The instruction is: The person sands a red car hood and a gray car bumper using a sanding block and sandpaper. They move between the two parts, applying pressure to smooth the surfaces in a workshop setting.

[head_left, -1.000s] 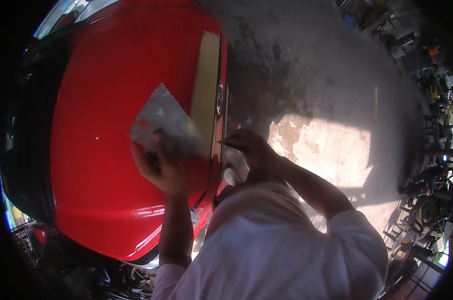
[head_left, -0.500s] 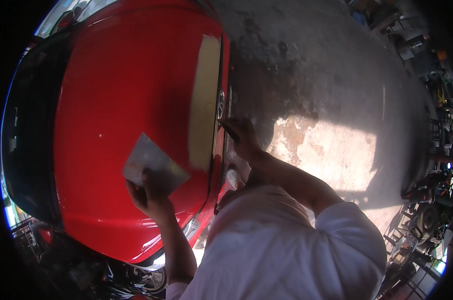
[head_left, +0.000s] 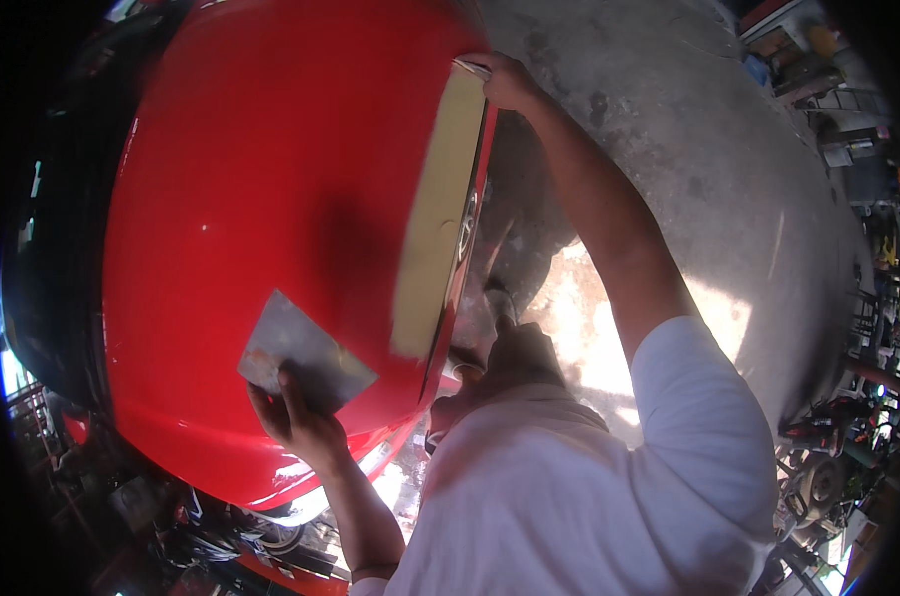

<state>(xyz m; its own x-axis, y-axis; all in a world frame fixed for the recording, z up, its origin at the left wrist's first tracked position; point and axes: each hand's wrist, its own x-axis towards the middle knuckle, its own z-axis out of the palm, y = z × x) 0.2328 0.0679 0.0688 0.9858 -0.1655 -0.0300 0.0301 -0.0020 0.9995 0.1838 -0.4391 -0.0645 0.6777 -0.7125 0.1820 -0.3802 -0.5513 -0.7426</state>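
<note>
Red hood (head_left: 241,179) beneath smudged grey plate (head_left: 313,348)

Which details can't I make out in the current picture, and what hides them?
Head view: most of the thin tool, covered by the right hand.
Head view: how far the left hand reaches under the grey plate, which covers it.
Head view: the red hood's far end, cut off by the upper edge.
Head view: clutter along the right rim, too small and blurred.
</note>
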